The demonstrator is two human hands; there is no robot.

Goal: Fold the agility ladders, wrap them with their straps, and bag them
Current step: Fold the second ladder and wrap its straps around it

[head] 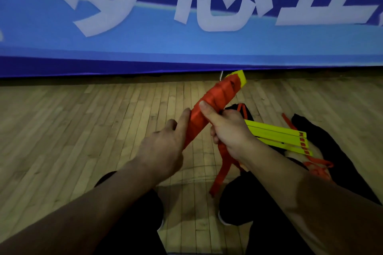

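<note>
A pale wooden plank floor (103,122) runs to a blue banner (145,47) with large white characters along the far edge. Above the floor, the right hand (228,130) grips a folded ladder bundle (209,107) wound in orange strap (219,170), tilted up toward the banner. The left hand (163,149) touches it with straight fingers, holding nothing. Another yellow ladder (277,136) lies on a black bag (323,141) on the floor.

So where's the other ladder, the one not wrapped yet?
The unwrapped ladder lies on the wooden floor right of centre, just behind the right hand, beside the black bag.
</note>
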